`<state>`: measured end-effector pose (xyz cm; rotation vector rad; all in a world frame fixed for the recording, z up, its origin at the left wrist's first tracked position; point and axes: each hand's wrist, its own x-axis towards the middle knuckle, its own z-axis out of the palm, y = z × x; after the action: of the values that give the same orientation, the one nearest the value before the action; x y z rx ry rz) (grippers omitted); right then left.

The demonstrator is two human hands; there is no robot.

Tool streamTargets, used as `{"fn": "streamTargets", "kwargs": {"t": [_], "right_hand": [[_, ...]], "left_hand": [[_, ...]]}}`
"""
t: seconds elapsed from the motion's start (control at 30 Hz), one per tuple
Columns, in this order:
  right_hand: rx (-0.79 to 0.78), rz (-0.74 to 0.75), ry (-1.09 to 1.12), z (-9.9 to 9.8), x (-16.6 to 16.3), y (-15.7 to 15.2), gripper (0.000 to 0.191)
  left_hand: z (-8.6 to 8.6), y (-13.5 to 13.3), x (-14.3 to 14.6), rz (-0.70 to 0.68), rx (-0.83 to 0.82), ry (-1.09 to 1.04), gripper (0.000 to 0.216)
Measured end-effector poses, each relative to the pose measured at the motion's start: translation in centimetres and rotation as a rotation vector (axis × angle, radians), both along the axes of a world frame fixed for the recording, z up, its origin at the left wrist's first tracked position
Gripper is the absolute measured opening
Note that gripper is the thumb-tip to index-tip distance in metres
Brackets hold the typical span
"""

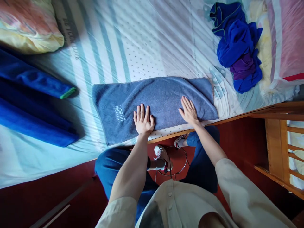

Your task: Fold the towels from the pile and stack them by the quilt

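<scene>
A grey-blue towel with white "HAPPY LIFE" lettering lies spread along the front edge of the bed, with some creases and a curved fold toward its right end. My left hand rests flat on the towel just right of the lettering, fingers apart. Farther right, my right hand also lies flat on the towel, its fingers stretched out and the thumb spread to the left. Neither hand grips the cloth.
Folded blue cloths lie on the bed at left, below a pillow. Crumpled blue cloths with a purple piece sit at upper right beside a pink, plastic-covered bundle. A wooden rail stands at right.
</scene>
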<state>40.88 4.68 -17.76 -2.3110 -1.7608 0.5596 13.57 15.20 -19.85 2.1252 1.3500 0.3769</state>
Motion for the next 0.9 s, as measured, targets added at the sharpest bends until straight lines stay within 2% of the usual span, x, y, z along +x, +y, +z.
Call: {"fn": "streamTargets", "kwargs": {"t": [0.1,0.2,0.47,0.6,0.77,0.9], "right_hand": [[-0.030,-0.105,-0.076,0.1,5.5,-2.9,0.069],[-0.022,-0.165,-0.122,0.1,8.7,-4.6,0.069],[0.015,-0.182,-0.193,-0.3,9.0,-4.7,0.067],[0.049,-0.166,-0.218,-0.9,9.4,-4.8,0.067],[0.068,-0.162,-0.234,-1.5,9.6,-5.0,0.068],[0.080,-0.177,-0.217,-1.5,9.5,-4.9,0.067]], "left_hand": [[-0.1,0.0,-0.1,-0.002,-0.006,0.005,0.065],[-0.3,0.1,-0.1,-0.004,0.003,0.024,0.066],[0.5,0.2,0.0,-0.042,0.020,0.096,0.064],[1.0,1.6,-3.4,-0.108,0.034,0.159,0.064],[1.3,4.6,-9.9,0.065,0.057,0.249,0.075],[1.2,5.6,-12.1,0.109,0.049,0.229,0.071]]}}
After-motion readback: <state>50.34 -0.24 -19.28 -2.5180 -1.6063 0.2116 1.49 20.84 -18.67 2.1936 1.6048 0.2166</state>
